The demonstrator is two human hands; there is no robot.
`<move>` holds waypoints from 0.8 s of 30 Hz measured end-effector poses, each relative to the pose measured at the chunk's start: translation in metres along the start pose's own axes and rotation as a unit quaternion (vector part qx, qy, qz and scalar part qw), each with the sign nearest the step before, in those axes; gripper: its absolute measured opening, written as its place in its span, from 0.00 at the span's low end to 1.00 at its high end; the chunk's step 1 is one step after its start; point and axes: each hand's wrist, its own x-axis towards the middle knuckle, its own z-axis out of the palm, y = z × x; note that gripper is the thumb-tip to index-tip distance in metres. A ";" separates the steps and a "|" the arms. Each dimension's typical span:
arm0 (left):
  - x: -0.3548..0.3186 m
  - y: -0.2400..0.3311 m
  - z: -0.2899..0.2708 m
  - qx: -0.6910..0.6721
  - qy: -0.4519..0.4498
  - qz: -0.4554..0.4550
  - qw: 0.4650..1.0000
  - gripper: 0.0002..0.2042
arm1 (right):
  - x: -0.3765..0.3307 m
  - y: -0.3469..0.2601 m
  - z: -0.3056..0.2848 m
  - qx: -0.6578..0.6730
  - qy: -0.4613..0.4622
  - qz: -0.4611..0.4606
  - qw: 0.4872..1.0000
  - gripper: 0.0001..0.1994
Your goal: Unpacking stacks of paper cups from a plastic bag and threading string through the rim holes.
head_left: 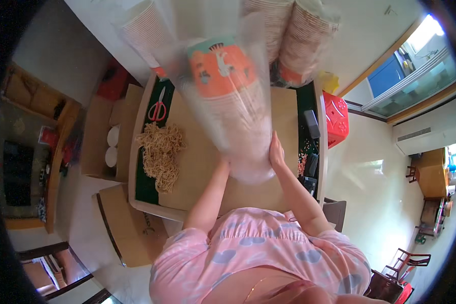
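The left hand is nearly all hidden behind the bag it meets, so its grip cannot be made out. The right hand grasps the bag's right side, fingers stretched along the plastic. This clear, glossy plastic bag, holding a long stack of paper cups, is above the middle of the surface, its near end toward the near edge. Its long axis runs near to far, leaning slightly left; the orange end cup, printed with animals, points to the far edge. Glare and blur veil the nearer cups, and where the filmy far part ends is unclear.

Beneath it, a flat tan board covers much of the surface's green top. Along the left edge lies a loose, tangled heap of thin tan bands, with red-handled metal scissors just beyond. Near the right edge are small pale and pinkish bits, dark boxy items too murky to identify, and a grey oblong block.

By the far right corner, ribbed stacks of bagged paper cups are cut off above; another white ribbed cup stack leans by the far left corner, partly veiled by film.
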 end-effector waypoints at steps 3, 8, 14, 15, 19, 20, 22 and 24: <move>0.001 -0.038 -0.017 0.078 0.150 -0.014 0.985 0.23 | -0.002 -0.023 0.012 -0.064 -0.042 -0.110 0.991 0.28; 0.029 0.068 0.019 -0.157 0.208 -0.242 0.935 0.23 | 0.021 -0.017 -0.008 -0.058 -0.022 -0.115 0.991 0.27; 0.048 0.036 -0.009 -0.350 0.210 -0.210 0.889 0.29 | 0.027 -0.025 0.012 -0.030 -0.097 -0.133 0.986 0.28; 0.053 0.048 0.000 -0.324 0.213 -0.219 0.896 0.31 | 0.036 -0.018 0.005 -0.010 -0.112 -0.122 0.986 0.29; 0.050 0.055 -0.007 -0.312 0.201 -0.231 0.899 0.30 | 0.039 -0.015 0.009 -0.030 -0.080 -0.088 0.992 0.26; 0.048 0.047 -0.014 -0.313 0.193 -0.244 0.897 0.31 | 0.039 -0.014 0.009 -0.028 -0.113 -0.059 0.991 0.26; 0.040 0.033 -0.022 -0.312 0.186 -0.260 0.895 0.31 | 0.040 -0.005 0.004 0.025 -0.137 -0.030 0.990 0.24; 0.029 0.027 -0.024 -0.288 0.177 -0.285 0.897 0.34 | 0.041 0.015 -0.010 0.071 -0.152 0.002 0.986 0.24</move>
